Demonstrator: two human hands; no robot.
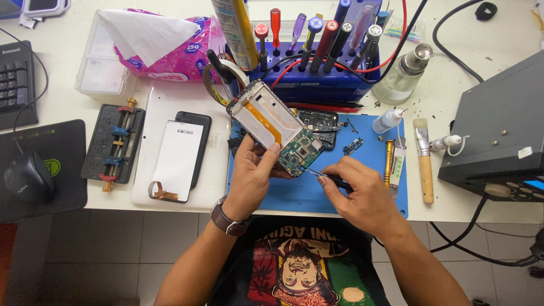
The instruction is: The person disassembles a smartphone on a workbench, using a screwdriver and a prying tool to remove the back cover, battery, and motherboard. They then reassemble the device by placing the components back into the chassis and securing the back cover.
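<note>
Both hands work closest to the lens: left hand (252, 173), fingers clasped round the lower edge of an opened phone frame (276, 126), tilts it above the blue mat (317, 195). Right hand (362, 190) pinches tweezers (322, 175), tips touching the exposed green circuit board (301, 152) just beyond the left fingertips. Back cover is off, board still seated; removal looks unfinished. Beyond the fingers: loose black part (318, 122), screwdriver rack (317, 56). Left of the fingers: spare screen (180, 153). Right: brush (423, 161). Nothing blocks access.
</note>
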